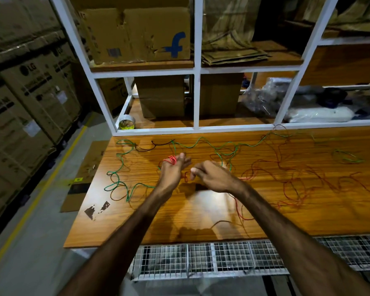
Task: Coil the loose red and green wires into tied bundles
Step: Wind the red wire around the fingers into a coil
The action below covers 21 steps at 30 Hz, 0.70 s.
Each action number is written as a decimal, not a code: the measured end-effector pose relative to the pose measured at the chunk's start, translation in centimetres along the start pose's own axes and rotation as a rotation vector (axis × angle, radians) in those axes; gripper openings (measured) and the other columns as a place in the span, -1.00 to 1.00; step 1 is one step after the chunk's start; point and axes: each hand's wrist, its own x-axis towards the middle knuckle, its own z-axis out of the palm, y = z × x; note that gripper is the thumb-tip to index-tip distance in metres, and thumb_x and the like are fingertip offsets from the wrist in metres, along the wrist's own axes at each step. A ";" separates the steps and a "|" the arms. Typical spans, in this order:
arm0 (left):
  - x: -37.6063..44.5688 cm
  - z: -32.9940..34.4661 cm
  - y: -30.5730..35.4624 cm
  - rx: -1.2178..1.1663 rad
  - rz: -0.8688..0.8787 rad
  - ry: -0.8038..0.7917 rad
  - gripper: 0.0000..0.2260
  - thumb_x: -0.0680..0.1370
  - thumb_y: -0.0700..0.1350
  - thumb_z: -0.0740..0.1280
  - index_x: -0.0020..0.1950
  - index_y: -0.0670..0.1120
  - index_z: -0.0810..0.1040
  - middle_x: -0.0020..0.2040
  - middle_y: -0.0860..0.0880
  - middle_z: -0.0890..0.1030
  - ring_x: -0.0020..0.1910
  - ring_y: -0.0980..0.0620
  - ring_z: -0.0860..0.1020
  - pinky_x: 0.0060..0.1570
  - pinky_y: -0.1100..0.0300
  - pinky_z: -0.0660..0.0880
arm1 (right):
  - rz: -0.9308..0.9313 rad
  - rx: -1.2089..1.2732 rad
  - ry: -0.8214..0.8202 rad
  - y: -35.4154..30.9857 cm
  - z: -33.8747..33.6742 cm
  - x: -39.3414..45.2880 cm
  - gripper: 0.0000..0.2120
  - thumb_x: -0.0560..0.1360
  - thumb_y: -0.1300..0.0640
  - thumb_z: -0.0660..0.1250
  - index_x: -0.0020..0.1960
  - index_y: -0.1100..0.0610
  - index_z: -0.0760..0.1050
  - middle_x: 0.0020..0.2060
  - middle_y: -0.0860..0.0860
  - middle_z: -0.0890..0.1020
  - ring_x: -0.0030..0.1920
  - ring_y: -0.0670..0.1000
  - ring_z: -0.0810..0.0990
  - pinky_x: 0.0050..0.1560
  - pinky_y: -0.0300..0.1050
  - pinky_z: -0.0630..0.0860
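A thin red wire [171, 159] is sitting in several turns around the left hand [173, 169], looped over its knuckles, with the fingers held fairly straight and pointing away from the person. Just to the right of that grip, the right hand [212, 175] is pinching a short curl of the same red strand between thumb and fingertips [193, 170], its other fingers curled in, and the strand is trailing off beyond that grip to the right, where it is sprawling in loose tangles across the glossy brown wooden bench [179, 221]. A thin green wire [201, 144] is lying slack on the bench beyond both hands, snaking from far left of the grip, where it is bunching into open loops, to far right along the back edge. A short black wire [156, 144] is lying beyond the left hand, touching the green one. Further back, a white metal shelving frame [196, 82] is holding brown cardboard boxes [137, 33], and a roll of tape with a yellow core [127, 122] is sitting on its lowest shelf, back and left of the grip. Stacked cartons [30, 82] are standing far left on the floor.
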 end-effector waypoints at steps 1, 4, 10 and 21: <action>-0.4 -0.2 0.2 0.043 -0.029 -0.022 -0.81 0.71 0.01 0.22 0.11 0.04 0.64 0.10 -0.04 0.73 0.14 0.01 0.69 0.25 -0.16 0.56 | 0.011 -0.032 0.020 0.1 -0.4 0.1 -0.67 0.71 -0.05 0.21 -0.17 -0.04 0.59 -0.44 -0.19 0.52 -0.35 -0.27 0.43 -0.20 -0.08 0.34; -1.2 -0.4 1.2 0.122 -0.069 -0.128 -0.64 0.73 -0.03 0.20 0.00 -0.25 0.66 -0.11 -0.20 0.74 -0.14 -0.14 0.73 -0.08 -0.02 0.61 | 0.030 -0.115 0.091 0.6 -1.1 0.1 -0.65 0.68 -0.13 0.21 -0.20 -0.03 0.55 -0.43 -0.17 0.55 -0.34 -0.18 0.49 -0.20 -0.07 0.41; -1.8 -1.3 1.5 0.518 0.098 -0.277 -0.42 0.73 0.06 0.16 -0.45 -0.03 0.62 -0.57 -0.11 0.51 -0.61 -0.14 0.43 -0.42 -0.09 0.50 | -0.001 -0.182 0.234 2.0 -1.9 0.1 -0.65 0.63 -0.21 0.20 -0.17 -0.04 0.58 -0.29 -0.14 0.65 -0.21 -0.04 0.61 -0.22 -0.11 0.38; -0.6 -1.7 0.9 0.584 0.119 -0.193 -0.47 0.71 0.08 0.21 -0.38 -0.12 0.59 -0.54 -0.14 0.55 -0.61 -0.08 0.45 -0.46 0.12 0.47 | 0.049 -0.295 0.362 3.8 -2.3 0.1 -0.64 0.68 -0.20 0.20 -0.16 -0.04 0.56 -0.38 -0.14 0.58 -0.32 -0.10 0.55 -0.26 -0.11 0.48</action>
